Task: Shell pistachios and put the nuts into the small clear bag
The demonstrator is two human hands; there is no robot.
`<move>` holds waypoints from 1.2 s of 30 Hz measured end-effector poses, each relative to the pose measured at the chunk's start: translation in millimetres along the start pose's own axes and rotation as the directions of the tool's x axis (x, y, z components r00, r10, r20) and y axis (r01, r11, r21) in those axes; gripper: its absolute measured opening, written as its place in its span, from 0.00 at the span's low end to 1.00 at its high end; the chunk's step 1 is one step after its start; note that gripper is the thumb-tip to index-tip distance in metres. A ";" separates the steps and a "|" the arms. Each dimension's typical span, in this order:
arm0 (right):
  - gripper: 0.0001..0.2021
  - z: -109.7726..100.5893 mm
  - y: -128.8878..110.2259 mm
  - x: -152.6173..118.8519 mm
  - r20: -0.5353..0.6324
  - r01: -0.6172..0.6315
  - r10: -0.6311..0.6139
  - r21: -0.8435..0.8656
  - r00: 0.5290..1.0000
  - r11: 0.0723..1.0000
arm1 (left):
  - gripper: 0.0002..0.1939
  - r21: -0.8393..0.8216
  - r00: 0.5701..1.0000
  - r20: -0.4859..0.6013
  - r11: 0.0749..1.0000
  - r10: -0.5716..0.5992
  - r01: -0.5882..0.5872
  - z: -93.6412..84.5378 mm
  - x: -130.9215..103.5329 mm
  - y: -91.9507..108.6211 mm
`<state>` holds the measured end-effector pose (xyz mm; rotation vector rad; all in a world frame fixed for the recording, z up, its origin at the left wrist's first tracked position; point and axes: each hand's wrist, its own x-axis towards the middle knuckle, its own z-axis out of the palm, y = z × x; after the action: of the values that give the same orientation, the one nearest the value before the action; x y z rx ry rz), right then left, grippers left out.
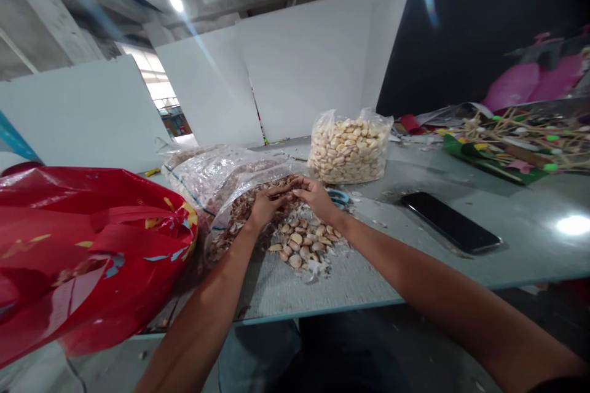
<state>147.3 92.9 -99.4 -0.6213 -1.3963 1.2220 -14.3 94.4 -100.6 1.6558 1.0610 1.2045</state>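
Observation:
My left hand and my right hand meet with bent, pinching fingers above a loose pile of unpeeled garlic cloves. Whatever sits between the fingertips is too small and covered to name. Just behind and left of the hands lies a clear plastic bag on its side, its mouth facing me and full of brown, papery garlic skins. Pale flakes of skin are scattered among the cloves. Blue looped handles, apparently of scissors, show partly behind my right wrist.
Beyond my hands stands a clear bag of peeled garlic cloves. A black phone lies to the right. At left is a big red plastic bag. Thin sticks and coloured scraps heap at the far right. The table's front edge runs below my forearms.

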 end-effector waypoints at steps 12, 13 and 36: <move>0.11 -5.3 8.9 2.5 0.033 0.135 -0.137 -0.499 0.990 0.856 | 0.18 0.092 0.988 -0.147 0.995 0.056 -0.043 -3.9 1.6 2.7; 0.11 -6.1 9.3 2.6 0.044 0.144 -0.142 -0.515 0.989 0.845 | 0.18 0.099 0.986 -0.157 0.994 0.061 -0.045 -4.2 2.1 2.2; 0.08 -2.9 -0.9 -0.4 -0.008 0.145 -0.194 -0.636 0.981 0.758 | 0.13 0.337 0.979 -0.105 0.933 0.173 -0.128 -3.9 -0.3 2.1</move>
<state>150.3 93.1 -99.2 -0.9660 -1.7685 0.5467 -17.8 94.0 -97.9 1.9643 1.2931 1.3054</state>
